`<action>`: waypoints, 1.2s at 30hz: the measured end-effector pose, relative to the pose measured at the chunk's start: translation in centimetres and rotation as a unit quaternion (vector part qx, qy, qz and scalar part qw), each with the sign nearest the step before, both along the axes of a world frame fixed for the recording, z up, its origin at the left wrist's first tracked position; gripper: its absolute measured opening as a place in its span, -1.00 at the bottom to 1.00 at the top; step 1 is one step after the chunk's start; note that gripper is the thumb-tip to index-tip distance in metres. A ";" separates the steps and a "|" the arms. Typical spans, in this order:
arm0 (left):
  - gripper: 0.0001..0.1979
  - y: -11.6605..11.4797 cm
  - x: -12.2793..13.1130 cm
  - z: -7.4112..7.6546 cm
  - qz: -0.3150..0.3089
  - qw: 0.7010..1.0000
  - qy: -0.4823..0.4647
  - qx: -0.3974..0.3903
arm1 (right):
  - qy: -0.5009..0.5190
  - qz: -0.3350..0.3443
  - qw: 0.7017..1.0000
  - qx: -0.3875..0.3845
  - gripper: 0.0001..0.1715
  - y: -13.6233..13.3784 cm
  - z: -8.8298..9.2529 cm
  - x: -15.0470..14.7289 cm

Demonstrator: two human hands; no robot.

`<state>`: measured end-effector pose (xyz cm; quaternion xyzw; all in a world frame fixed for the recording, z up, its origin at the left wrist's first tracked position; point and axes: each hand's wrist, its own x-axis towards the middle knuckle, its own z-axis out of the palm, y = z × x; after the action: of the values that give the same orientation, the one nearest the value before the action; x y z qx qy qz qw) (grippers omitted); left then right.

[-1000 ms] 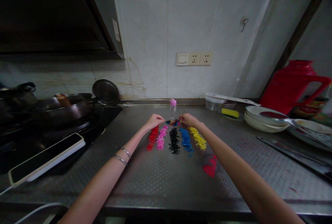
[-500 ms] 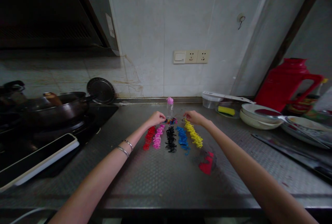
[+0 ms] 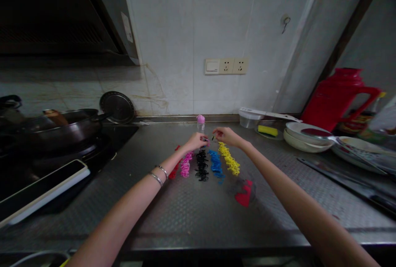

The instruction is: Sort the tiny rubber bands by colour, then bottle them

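Your right hand (image 3: 227,135) pinches a small dark piece (image 3: 213,138); whether your left hand (image 3: 197,141) grips anything is unclear. Coloured band rows (image 3: 202,166) lie nearer, bare tabletop (image 3: 185,217) reaching the near edge (image 3: 192,248).

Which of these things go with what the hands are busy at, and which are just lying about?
Seemingly in use, near the left hand and right hand:
red pieces, pink pieces, black pieces, blue pieces, yellow pieces, in separate rows
perhaps the pink-topped bottle behind the hands

Seemingly just lying about:
pan
yellow sponge
bowls
red jug
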<state>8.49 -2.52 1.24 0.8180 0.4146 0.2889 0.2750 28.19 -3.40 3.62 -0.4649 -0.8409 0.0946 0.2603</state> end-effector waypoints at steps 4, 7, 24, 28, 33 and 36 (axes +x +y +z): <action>-0.64 0.0 0.6 -0.3 0.011 1.000 -0.020 0.000 | 0.032 0.037 0.999 -0.003 -0.62 -0.9 0.8 -1.0; -0.69 -0.3 0.6 -0.2 -0.003 0.999 -0.037 -0.016 | 0.040 0.048 0.998 0.002 -0.63 -1.2 1.0 -1.4; -0.79 -1.2 -2.4 1.0 -0.051 0.994 0.088 0.047 | -0.162 -0.060 0.984 -0.034 -0.64 -0.8 0.0 0.9; -0.80 -1.8 -2.9 0.6 -0.045 0.987 0.149 0.045 | -0.212 -0.089 0.972 -0.051 -0.64 -0.5 -1.0 2.0; -0.76 -1.9 -3.5 0.3 -0.053 0.988 0.146 0.007 | -0.224 -0.100 0.967 -0.064 -0.60 -0.5 -1.5 2.3; -0.75 -1.9 -3.7 0.6 -0.057 0.989 0.134 -0.016 | -0.215 -0.101 0.970 -0.054 -0.62 -0.6 -1.4 1.6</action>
<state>4.76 -4.41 1.81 0.8670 0.4050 0.1537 0.2463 29.79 -4.04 2.22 -0.5701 -0.8196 0.0112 0.0564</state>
